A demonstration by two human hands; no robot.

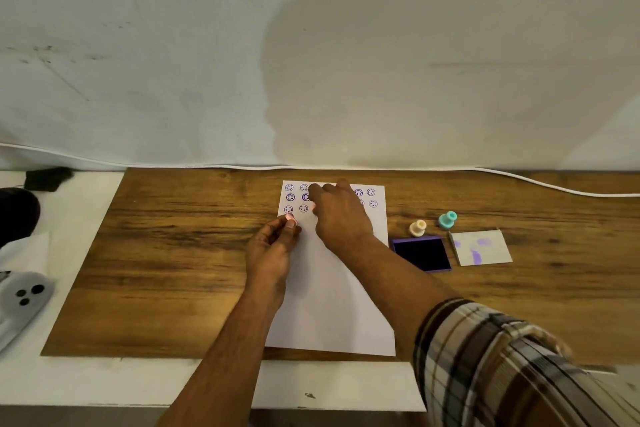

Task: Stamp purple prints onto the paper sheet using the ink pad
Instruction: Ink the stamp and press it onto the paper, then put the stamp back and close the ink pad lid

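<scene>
While the left hand [273, 246] pinches a pink stamp [290, 217] over the paper sheet [332, 305], the right hand [337, 215] apparently grips another; ink pad [422, 253] lies rightward, nearer the right.

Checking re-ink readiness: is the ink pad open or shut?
Open. The ink pad shows its dark inked face, uncovered, in a purple tray; what looks like its lid, smeared purple, lies flat to its right.

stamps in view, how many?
4, maybe: cream stamp and teal stamp beyond the ink pad; pink stamp in left hand; another under right hand, mostly hidden.
</scene>
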